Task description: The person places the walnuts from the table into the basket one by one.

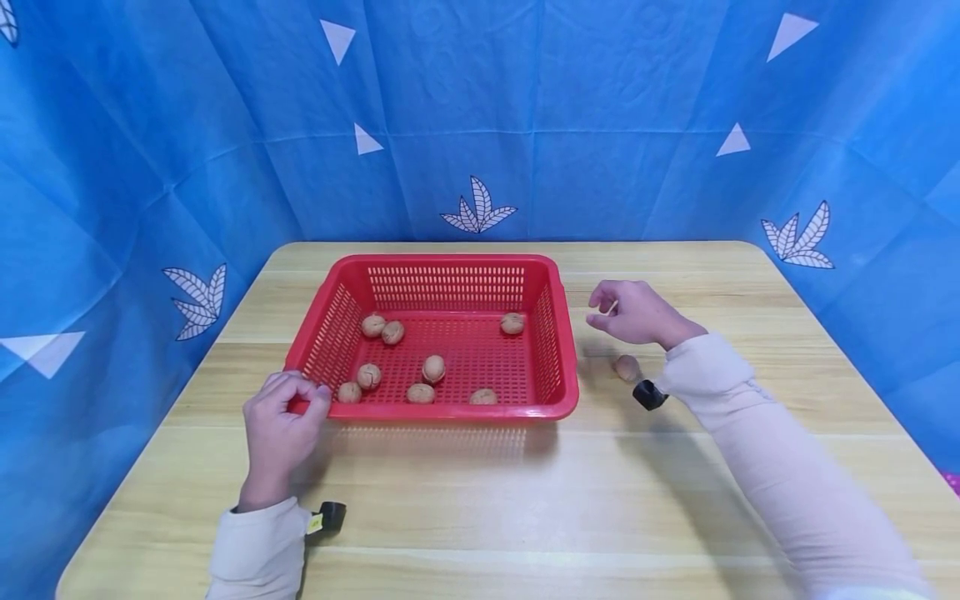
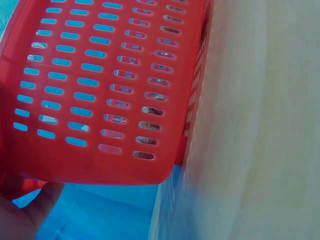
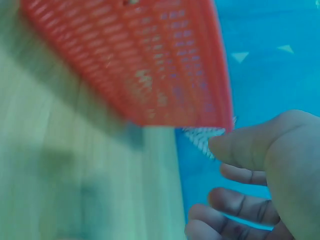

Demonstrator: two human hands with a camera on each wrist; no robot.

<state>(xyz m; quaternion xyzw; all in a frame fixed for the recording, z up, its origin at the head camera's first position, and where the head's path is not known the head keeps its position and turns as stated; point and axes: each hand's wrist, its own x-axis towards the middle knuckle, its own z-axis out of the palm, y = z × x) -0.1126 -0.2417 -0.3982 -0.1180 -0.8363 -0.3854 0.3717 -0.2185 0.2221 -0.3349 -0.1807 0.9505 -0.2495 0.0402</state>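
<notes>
A red plastic basket (image 1: 450, 412) with slotted walls sits on the table, several walnuts (image 1: 420, 393) scattered over its floor. At its near left corner my left hand (image 1: 281, 425) grips the rim, thumb on the near side; in the left wrist view, part of the thumb (image 2: 45, 202) shows beside the rim. My right hand (image 1: 633, 312) hovers just right of the basket, fingers loosely bent and nothing between them. One loose walnut (image 1: 627, 367) lies on the table below the right wrist. The right wrist view has the thumb (image 3: 245, 147) apart from the other fingers.
The pale wooden table (image 1: 465, 508) has rounded corners. A blue cloth (image 1: 600, 167) with white triangles and leaf prints hangs behind it and along both sides. Each wrist wears a small black camera, such as the right one (image 1: 649, 395).
</notes>
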